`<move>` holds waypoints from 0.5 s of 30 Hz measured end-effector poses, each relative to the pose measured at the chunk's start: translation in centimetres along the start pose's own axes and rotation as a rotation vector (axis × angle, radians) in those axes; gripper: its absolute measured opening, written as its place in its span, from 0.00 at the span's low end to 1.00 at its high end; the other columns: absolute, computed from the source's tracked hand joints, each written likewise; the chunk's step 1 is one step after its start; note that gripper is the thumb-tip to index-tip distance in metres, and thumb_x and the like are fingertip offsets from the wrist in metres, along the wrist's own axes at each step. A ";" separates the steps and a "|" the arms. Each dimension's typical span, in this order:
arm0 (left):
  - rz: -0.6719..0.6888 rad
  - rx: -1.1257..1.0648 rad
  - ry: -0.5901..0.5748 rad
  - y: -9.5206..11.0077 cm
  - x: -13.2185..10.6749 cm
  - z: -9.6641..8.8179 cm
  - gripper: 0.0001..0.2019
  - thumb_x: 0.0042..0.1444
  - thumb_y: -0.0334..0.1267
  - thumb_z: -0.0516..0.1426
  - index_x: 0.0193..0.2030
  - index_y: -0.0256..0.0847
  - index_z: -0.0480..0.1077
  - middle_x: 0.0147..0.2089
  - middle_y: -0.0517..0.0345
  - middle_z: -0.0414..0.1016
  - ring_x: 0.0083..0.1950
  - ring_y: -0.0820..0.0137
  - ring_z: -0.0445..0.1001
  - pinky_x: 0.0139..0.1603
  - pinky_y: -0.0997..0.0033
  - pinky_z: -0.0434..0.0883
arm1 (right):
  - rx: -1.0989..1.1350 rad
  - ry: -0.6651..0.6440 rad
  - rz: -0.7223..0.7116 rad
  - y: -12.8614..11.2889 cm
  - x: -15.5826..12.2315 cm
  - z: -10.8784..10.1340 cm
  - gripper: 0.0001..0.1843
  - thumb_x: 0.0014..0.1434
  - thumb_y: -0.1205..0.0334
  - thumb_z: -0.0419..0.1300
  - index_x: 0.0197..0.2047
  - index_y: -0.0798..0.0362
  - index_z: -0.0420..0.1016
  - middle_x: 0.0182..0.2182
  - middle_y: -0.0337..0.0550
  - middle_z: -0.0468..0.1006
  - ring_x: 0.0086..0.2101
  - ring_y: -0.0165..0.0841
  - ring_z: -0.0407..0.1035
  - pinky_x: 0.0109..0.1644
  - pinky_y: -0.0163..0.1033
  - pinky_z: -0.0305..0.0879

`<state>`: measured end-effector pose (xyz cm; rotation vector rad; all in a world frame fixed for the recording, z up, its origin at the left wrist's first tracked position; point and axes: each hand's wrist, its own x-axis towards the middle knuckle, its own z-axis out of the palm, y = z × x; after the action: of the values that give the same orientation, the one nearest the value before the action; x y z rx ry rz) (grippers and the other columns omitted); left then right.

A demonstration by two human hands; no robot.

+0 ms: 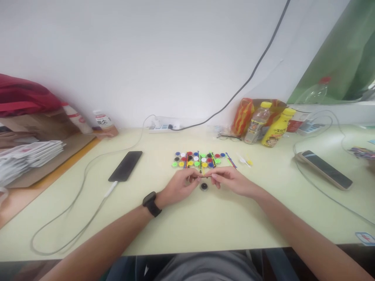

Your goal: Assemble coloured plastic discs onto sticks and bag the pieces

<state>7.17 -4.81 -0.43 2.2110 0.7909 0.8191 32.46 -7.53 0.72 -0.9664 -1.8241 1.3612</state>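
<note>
My left hand [182, 185], with a black watch on its wrist, pinches one end of a thin dark stick [206, 177]. The other end is pinched by my right hand [231, 180], so the stick lies level between my fingertips. Just below it a round black piece [204, 187] rests on the table. Beyond my hands lie several round pieces [196, 159] in rows, coloured red, blue, white, black, green and yellow. Thin coloured sticks [231, 160] lie across and beside them. A small white and yellow piece [245, 160] sits to their right.
A phone [125, 166] on a cable lies at left, another phone [326, 169] at right. Bottles [277, 128], glasses [229, 137] and a power strip [164, 125] stand or lie along the wall. White packets [35, 156] are stacked far left on the table [164, 230].
</note>
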 end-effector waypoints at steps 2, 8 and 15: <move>0.014 0.032 -0.007 -0.1 -0.1 -0.1 0.08 0.69 0.37 0.56 0.44 0.40 0.76 0.36 0.56 0.76 0.35 0.70 0.69 0.37 0.70 0.65 | 0.035 -0.008 0.020 0.5 0.1 0.1 0.21 0.70 0.44 0.58 0.52 0.51 0.79 0.34 0.43 0.77 0.32 0.32 0.70 0.40 0.40 0.68; 0.051 0.119 0.014 -0.6 -0.1 -0.6 0.05 0.63 0.34 0.58 0.38 0.41 0.76 0.33 0.57 0.76 0.34 0.70 0.70 0.37 0.69 0.67 | 0.074 -0.026 0.088 1.3 0.3 0.3 0.17 0.66 0.46 0.63 0.45 0.51 0.71 0.33 0.38 0.75 0.29 0.29 0.67 0.35 0.36 0.63; 0.054 0.143 -0.058 -1.1 -0.2 -0.7 0.03 0.58 0.32 0.60 0.37 0.41 0.76 0.33 0.57 0.77 0.34 0.69 0.72 0.37 0.69 0.69 | -0.108 -0.047 0.059 1.0 0.2 0.6 0.09 0.64 0.56 0.63 0.37 0.53 0.72 0.29 0.36 0.72 0.30 0.30 0.65 0.34 0.35 0.59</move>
<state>6.20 -4.09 -0.86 2.3806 0.7872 0.7411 32.01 -7.43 -0.36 -1.0595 -1.9355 1.3425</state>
